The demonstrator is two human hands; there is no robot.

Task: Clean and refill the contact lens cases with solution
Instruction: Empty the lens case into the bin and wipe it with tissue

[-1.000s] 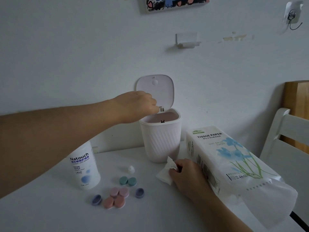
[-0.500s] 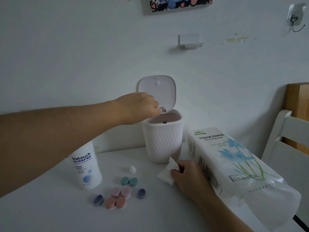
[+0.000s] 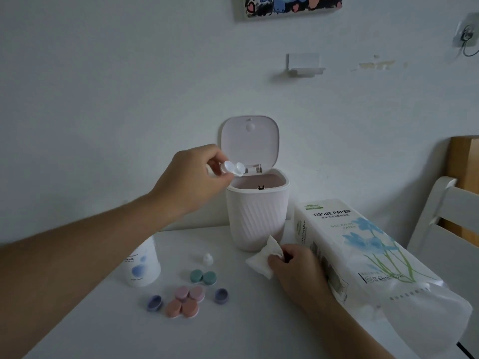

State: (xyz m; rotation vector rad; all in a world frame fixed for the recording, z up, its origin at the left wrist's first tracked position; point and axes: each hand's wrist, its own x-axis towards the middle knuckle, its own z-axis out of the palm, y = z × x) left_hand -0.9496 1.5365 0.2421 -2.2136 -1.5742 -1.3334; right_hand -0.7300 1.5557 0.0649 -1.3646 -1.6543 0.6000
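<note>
My left hand (image 3: 193, 177) pinches a clear open contact lens case (image 3: 233, 169) over the left rim of a small white bin (image 3: 255, 216) whose lid stands open. My right hand (image 3: 294, 268) rests on the table and grips a folded white tissue (image 3: 261, 257) in front of the bin. On the table lie a green case (image 3: 203, 277), a pink case (image 3: 189, 293), a coral case (image 3: 181, 308) and two loose purple caps (image 3: 154, 303) (image 3: 221, 295). The solution bottle (image 3: 145, 265) stands at the left, partly hidden by my forearm. Its small clear cap (image 3: 208, 259) lies apart.
A long pack of tissue paper (image 3: 363, 255) lies at the right, right next to my right hand. A white chair (image 3: 445, 229) stands past the table's right edge. The wall is close behind the bin.
My left hand has drawn back a little from the bin opening and turned, so the clear case it holds now shows. The right hand and tissue have stayed in place.
</note>
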